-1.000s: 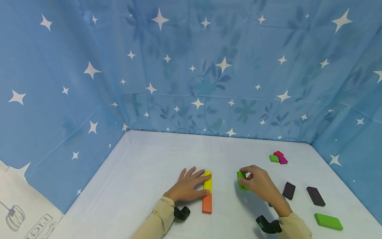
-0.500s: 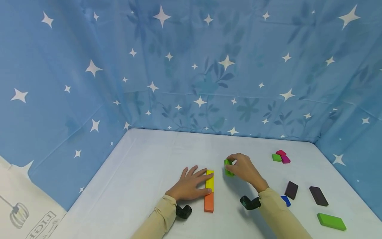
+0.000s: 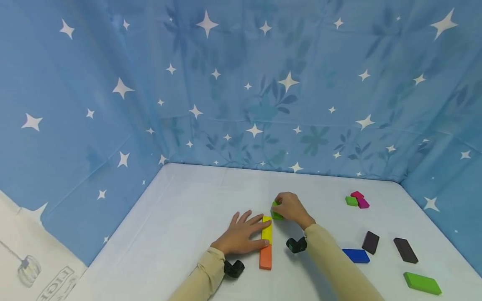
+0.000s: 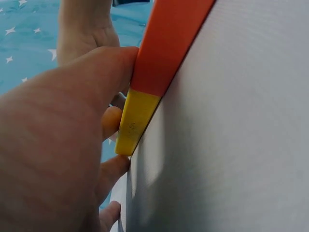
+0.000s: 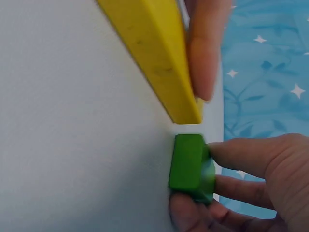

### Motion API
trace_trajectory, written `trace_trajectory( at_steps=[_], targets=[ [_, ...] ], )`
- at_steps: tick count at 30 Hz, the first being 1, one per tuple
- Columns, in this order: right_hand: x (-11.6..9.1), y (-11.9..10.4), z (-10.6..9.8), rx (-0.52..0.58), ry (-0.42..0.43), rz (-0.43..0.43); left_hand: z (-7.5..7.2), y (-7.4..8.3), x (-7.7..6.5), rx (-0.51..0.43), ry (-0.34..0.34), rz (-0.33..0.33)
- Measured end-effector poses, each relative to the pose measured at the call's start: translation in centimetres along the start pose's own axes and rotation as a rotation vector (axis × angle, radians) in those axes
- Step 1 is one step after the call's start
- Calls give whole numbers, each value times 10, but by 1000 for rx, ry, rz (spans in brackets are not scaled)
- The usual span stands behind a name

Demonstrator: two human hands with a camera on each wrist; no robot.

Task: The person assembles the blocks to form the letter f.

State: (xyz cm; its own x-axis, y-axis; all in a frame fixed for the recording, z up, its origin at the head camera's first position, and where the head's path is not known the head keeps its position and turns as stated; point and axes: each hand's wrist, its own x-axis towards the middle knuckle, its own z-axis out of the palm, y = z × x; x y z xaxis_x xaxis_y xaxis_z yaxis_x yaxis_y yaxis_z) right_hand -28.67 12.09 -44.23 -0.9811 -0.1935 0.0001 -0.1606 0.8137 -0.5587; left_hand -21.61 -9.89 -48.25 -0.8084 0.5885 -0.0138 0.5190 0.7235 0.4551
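Observation:
A yellow block (image 3: pixel 266 235) and an orange block (image 3: pixel 265 258) lie end to end on the white table. My left hand (image 3: pixel 240 236) rests beside and over them with its fingers spread, the index finger on the yellow block and the thumb near the seam. My right hand (image 3: pixel 293 208) pinches a small green block (image 3: pixel 277 215) between thumb and fingers. In the right wrist view the green block (image 5: pixel 186 162) is low over the white surface, just off the far end of the yellow block (image 5: pixel 154 58); whether it touches the table I cannot tell.
To the right lie a blue block (image 3: pixel 356 256), two dark blocks (image 3: pixel 370 242) and a longer green block (image 3: pixel 422 283). Farther back, a small green piece (image 3: pixel 352 201) sits against two pink pieces (image 3: pixel 363 203). A blue star-patterned curtain (image 3: pixel 233 100) stands behind the table.
My right hand has carried the green block leftward to the far end of the yellow block. The blue block has come into full view from behind the right arm. My left hand stays put.

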Motion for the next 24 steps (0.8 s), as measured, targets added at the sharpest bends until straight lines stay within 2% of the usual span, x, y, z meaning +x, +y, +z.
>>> trace_trajectory(
  at_steps=[10,19,24],
  targets=[
    [9,-2,12,10,16,15,-2,1,0,9,-2,8],
    [11,-9,18,-27,8,-30,-3,4,0,10,17,38],
    [11,-6,20,-7,4,-54,-1,2,0,21,13,28]
  ],
)
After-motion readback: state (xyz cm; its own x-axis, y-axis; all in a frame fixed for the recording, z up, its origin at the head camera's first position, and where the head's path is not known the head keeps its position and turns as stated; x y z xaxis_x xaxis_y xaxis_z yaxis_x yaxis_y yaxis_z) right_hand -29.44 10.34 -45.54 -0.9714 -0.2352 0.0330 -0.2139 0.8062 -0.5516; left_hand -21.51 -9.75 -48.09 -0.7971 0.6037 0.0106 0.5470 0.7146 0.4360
